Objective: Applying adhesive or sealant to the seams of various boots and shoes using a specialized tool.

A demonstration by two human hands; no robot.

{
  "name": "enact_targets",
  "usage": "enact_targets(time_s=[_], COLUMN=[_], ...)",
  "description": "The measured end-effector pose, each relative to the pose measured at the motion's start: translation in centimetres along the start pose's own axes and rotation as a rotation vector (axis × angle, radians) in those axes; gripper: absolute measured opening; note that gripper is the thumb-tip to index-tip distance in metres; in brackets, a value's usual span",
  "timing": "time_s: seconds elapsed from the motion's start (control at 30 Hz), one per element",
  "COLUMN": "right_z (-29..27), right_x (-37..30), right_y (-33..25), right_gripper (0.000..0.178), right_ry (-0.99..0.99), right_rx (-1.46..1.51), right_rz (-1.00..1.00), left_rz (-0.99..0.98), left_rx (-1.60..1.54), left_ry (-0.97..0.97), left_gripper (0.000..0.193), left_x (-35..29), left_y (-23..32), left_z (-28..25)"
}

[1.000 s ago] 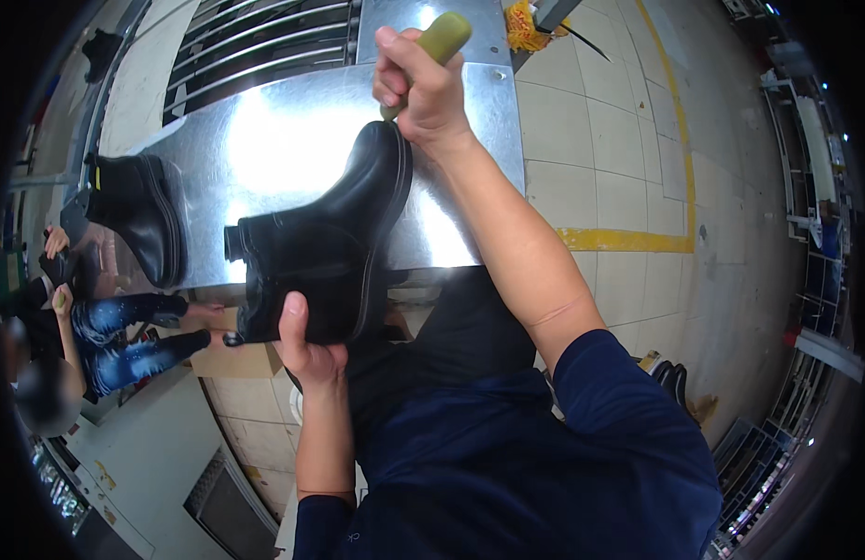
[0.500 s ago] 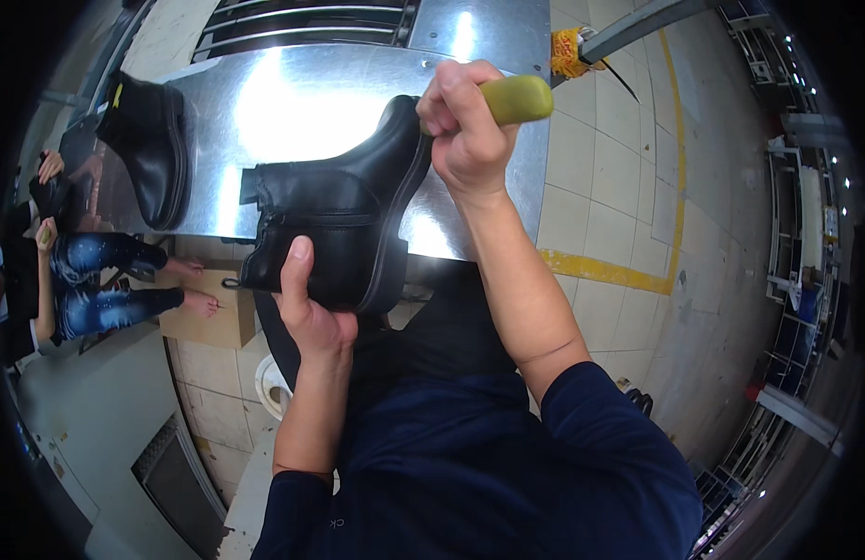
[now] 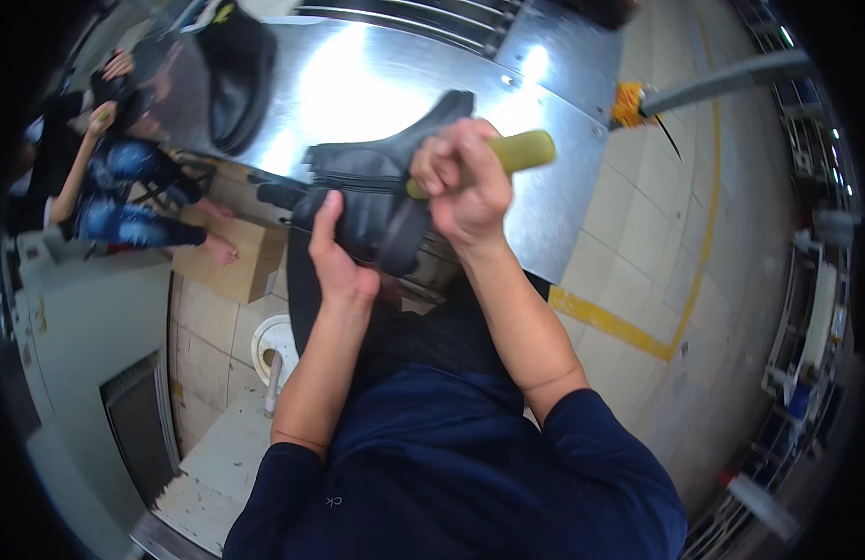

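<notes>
Blk side-zip ankle boot (image 3: 372, 210) at near edge of steel table (image 3: 563, 187), toe half over tabletop, heel end nearer body; resting or lifted, can't tell. Foot's long axis diagonal: toe pts away + a bit R, heel back twd person. Shaft opening faces L. L hand (image 3: 344, 266) grips heel end, thumb straight along the side; other fingers hidden under boot, so spread or together can't tell. R hand (image 3: 465, 182) fisted, fingers curled round olive-green stick (image 3: 528, 151), thick end out to R. Midfoot partly blocked by R hand; stick-to-boot contact unclear, motion blur. 2nd blk boot (image 3: 241, 84) on table at L, blurred. Dark obj. (image 3: 600, 9) cut off by top edge, can't ID.
</notes>
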State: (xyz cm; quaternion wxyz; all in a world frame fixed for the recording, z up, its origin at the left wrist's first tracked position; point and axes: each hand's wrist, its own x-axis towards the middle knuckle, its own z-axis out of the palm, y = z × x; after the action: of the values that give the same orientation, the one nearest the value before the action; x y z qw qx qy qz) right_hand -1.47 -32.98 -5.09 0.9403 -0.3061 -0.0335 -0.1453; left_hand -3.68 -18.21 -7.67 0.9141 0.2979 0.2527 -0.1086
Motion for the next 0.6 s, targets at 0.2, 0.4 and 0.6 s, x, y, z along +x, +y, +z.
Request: enact_targets(time_s=[0.2, 0.4, 0.6], right_z=[-1.5, -3.9, -9.2], right_x=[-5.2, -11.4, -11.6], right_y=[-0.1, 9.8, 11.9], right_gripper=[0.032, 0.020, 0.028], right_ry=[-0.055, -0.112, -0.209], right_rx=[0.036, -0.533, -0.803], right_rz=[0.175, 0.426, 0.591], left_rz=[0.118, 0.810, 1.909], left_rx=[-0.063, -0.043, 0.384], left_ry=[0.038, 0.242, 1.106], left_gripper=[0.037, 0.039, 0.038], left_x=[-2.6, -15.6, -35.1], left_y=[4.8, 18.8, 24.1], left_z=[-3.9, -8.8, -7.9])
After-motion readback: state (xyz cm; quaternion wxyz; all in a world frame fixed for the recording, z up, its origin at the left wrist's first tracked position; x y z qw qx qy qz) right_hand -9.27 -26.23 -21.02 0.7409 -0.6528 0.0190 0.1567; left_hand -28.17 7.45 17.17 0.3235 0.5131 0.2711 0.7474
